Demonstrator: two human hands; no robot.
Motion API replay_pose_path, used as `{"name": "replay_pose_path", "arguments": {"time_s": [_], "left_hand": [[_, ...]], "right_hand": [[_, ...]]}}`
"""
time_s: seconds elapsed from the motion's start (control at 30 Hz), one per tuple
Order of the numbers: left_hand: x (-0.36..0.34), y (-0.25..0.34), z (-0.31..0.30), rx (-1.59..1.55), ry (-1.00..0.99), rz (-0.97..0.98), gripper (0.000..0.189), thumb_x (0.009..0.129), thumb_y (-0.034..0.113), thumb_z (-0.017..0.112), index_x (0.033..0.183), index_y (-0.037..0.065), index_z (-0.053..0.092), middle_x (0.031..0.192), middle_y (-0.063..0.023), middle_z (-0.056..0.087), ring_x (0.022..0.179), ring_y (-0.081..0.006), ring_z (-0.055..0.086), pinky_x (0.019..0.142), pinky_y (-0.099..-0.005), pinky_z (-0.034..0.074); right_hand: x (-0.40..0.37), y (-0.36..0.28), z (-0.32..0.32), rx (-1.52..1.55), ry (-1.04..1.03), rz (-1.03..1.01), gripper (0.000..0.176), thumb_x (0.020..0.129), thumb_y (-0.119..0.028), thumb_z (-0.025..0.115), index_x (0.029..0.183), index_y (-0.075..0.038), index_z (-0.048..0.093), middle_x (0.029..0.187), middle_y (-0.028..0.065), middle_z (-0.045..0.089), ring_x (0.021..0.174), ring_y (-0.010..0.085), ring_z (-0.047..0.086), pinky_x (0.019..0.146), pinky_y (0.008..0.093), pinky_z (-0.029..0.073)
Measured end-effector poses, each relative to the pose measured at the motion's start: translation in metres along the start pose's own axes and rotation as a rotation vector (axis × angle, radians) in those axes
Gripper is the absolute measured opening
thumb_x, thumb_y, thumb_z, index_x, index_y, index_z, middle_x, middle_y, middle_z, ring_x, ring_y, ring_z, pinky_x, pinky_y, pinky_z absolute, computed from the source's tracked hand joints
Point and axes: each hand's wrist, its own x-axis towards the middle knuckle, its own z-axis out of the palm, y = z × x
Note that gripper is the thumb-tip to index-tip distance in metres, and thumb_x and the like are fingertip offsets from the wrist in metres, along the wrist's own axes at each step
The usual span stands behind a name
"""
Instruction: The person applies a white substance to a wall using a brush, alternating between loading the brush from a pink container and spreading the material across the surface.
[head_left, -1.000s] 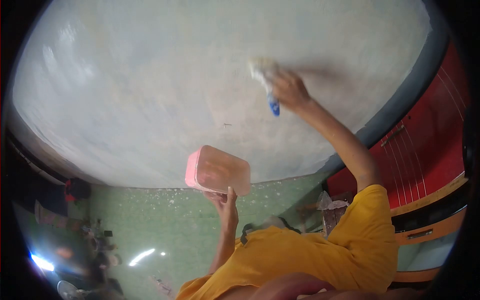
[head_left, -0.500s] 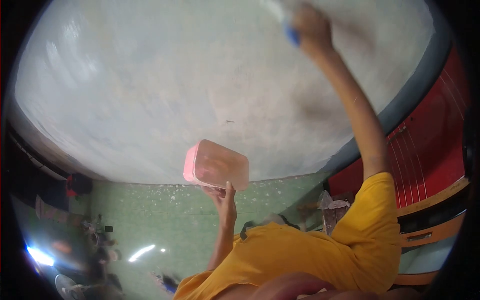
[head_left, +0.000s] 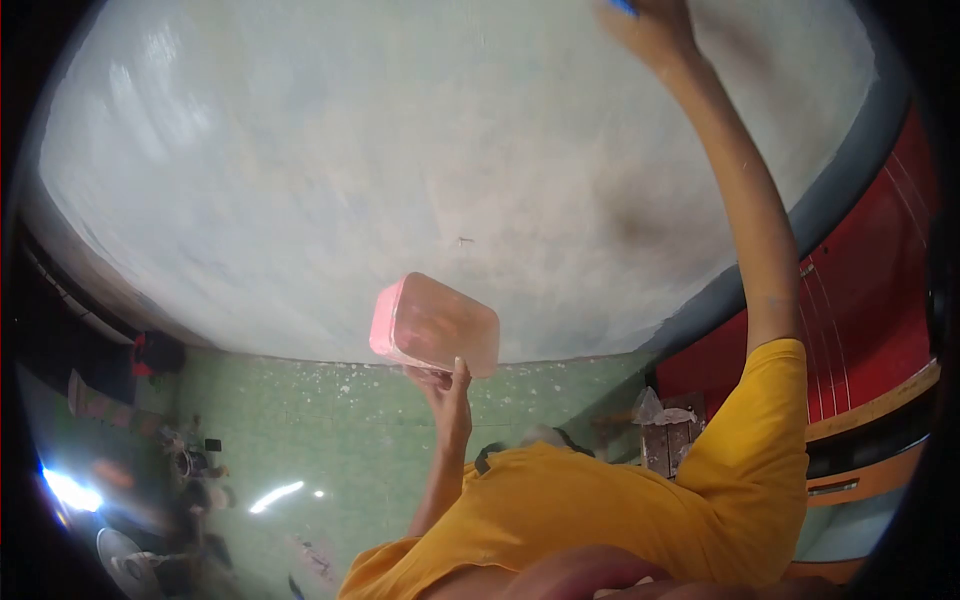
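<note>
My left hand (head_left: 445, 395) grips a pink plastic tub (head_left: 440, 322) by its lower edge, thumb on the near side. The tub is tilted in front of the wall, and its outer bottom appears to face me, so its inside is hidden. High at the upper right, my right hand (head_left: 655, 28) is closed around a blue-handled tool (head_left: 624, 6). Most of that tool is cut off by the frame's top edge. Behind both hands spreads a wall (head_left: 330, 180) with patchy whitish and pale green colour.
A small hook or nail (head_left: 465, 241) sticks out of the wall above the tub. The green floor (head_left: 330, 430) has white specks along the wall. To the right stand a red panel (head_left: 860, 300) and a wooden stool (head_left: 665, 440) with a plastic bag. A fan (head_left: 125, 560) is at lower left.
My right hand has moved up and to the right, taking most of the blue-handled tool out of view. My left hand and the tub have barely shifted.
</note>
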Motion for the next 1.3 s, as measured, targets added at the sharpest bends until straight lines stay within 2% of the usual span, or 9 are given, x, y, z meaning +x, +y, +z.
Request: {"name": "replay_pose_path", "arguments": {"time_s": [0.03,0.23,0.37,0.57,0.7,0.83,0.97,1.13,1.3], "left_hand": [[0.0,0.001,0.004,-0.046,0.016,0.007,0.081,0.088,0.009,0.058,0.142,0.018,-0.002,0.132,-0.0095,0.03,0.112,-0.0186,0.04,0.084,-0.0342,0.041],[-0.007,0.006,0.004,-0.082,0.025,0.007,0.083,0.086,0.006,0.061,0.142,0.016,0.0,0.129,-0.0084,0.033,0.108,-0.0165,0.041,0.083,-0.0308,0.041],[-0.01,0.0,-0.004,0.027,-0.024,0.046,0.076,0.092,0.016,0.055,0.142,0.021,-0.003,0.141,-0.0121,0.025,0.124,-0.0241,0.035,0.094,-0.0437,0.04],[-0.009,0.012,-0.001,-0.047,0.03,0.045,0.087,0.086,0.007,0.062,0.143,0.018,-0.003,0.133,-0.0086,0.03,0.112,-0.0172,0.039,0.086,-0.0318,0.04],[-0.007,0.011,0.001,-0.048,0.045,0.006,0.087,0.086,0.008,0.063,0.142,0.018,-0.003,0.131,-0.0071,0.031,0.109,-0.0156,0.039,0.083,-0.0315,0.04],[-0.006,0.013,0.006,-0.069,0.034,0.011,0.087,0.086,0.009,0.063,0.142,0.018,-0.003,0.126,-0.006,0.032,0.105,-0.0141,0.039,0.081,-0.0306,0.04],[0.0,0.016,0.004,-0.032,0.05,0.05,0.086,0.086,0.01,0.062,0.141,0.016,-0.003,0.122,-0.0059,0.034,0.1,-0.0135,0.04,0.08,-0.03,0.04],[0.021,0.014,0.011,-0.01,0.011,0.067,0.088,0.086,0.01,0.062,0.141,0.013,-0.006,0.119,-0.0074,0.035,0.096,-0.0131,0.041,0.08,-0.0293,0.04],[0.038,0.008,0.04,0.007,-0.122,0.102,0.091,0.086,0.01,0.061,0.142,0.016,-0.011,0.125,-0.0091,0.033,0.104,-0.0157,0.041,0.084,-0.033,0.041]], "right_hand": [[0.018,-0.006,-0.016,0.019,-0.136,0.239,0.026,0.083,-0.01,0.054,0.107,-0.01,0.064,0.107,0.0094,0.065,0.098,0.0293,0.06,0.086,0.035,0.049],[-0.109,-0.095,0.048,-0.221,-0.226,0.006,0.023,0.065,-0.012,0.061,0.087,-0.006,0.065,0.082,0.0057,0.06,0.08,0.0268,0.059,0.063,0.0388,0.05],[-0.217,-0.196,0.055,0.191,-0.515,0.061,0.037,0.069,-0.007,0.059,0.106,-0.005,0.065,0.099,0.0065,0.062,0.1,0.0266,0.058,0.082,0.037,0.049],[-0.151,-0.13,0.049,0.249,-0.68,0.413,0.013,0.073,-0.017,0.059,0.077,-0.005,0.063,0.077,0.0162,0.061,0.073,0.0329,0.06,0.065,0.0431,0.047],[-0.063,-0.081,0.014,0.131,-0.113,0.301,0.014,0.071,-0.013,0.059,0.082,-0.005,0.064,0.084,0.0108,0.062,0.079,0.0295,0.059,0.066,0.0414,0.047],[-0.131,-0.129,0.055,-0.114,-0.219,0.184,0.037,0.067,-0.011,0.06,0.104,-0.006,0.063,0.107,0.0091,0.06,0.098,0.0279,0.056,0.079,0.0397,0.047],[-0.237,-0.225,0.067,0.163,-0.505,0.199,0.037,0.067,-0.006,0.061,0.104,-0.003,0.064,0.101,0.0079,0.062,0.101,0.0258,0.058,0.083,0.0372,0.05],[-0.262,-0.251,0.045,0.406,-0.452,0.491,0.025,0.085,-0.014,0.058,0.109,-0.012,0.063,0.096,0.0096,0.064,0.083,0.0242,0.062,0.073,0.0339,0.051],[-0.224,-0.247,-0.042,0.884,-0.13,1.493,0.03,0.085,-0.014,0.064,0.112,-0.005,0.058,0.089,0.0075,0.064,0.077,0.0145,0.061,0.066,0.0269,0.049]]}}
